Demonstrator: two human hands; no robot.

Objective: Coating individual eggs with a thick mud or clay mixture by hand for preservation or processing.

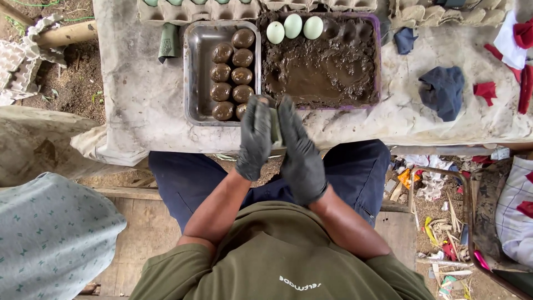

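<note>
At frame centre, the black-gloved left hand (255, 139) and right hand (300, 149) press flat fingers (288, 114) around a mud-smeared pale egg (275, 126).

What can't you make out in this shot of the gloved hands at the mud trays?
Head view:
- The thing pressed between the left hand and right hand: the palms cover most of it.
- The mud-coated egg at the near end of the metal tray: partly behind the left fingers.
- The egg cartons along the top: cut off by the frame edge.
</note>
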